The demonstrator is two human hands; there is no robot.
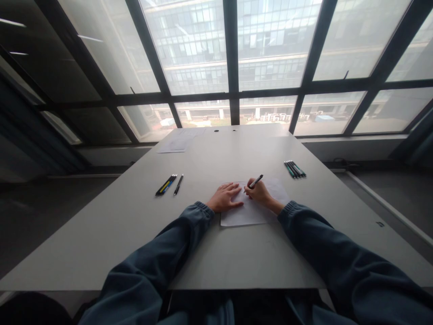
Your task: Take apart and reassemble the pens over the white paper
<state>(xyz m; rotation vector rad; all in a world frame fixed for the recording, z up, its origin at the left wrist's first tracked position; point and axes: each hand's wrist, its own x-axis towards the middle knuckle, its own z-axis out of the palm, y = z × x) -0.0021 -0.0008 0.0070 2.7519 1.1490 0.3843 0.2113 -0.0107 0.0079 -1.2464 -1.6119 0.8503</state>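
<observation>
A sheet of white paper [250, 215] lies on the table in front of me. My left hand [226, 197] rests flat on the paper's left side, its fingers spread. In my right hand [261, 193] a dark pen [257, 180] is gripped, slanting up to the right. The pen's lower end points down at the paper between my two hands; the tip is too small to make out. Any marks on the paper cannot be seen from here.
The white table [135, 243] reaches toward large windows [267, 45]. To the left lie several pens in a row [166, 185] and a single black pen [178, 184]. Several green and black pens [295, 169] lie to the right. More paper sheets [176, 143] are at the far left.
</observation>
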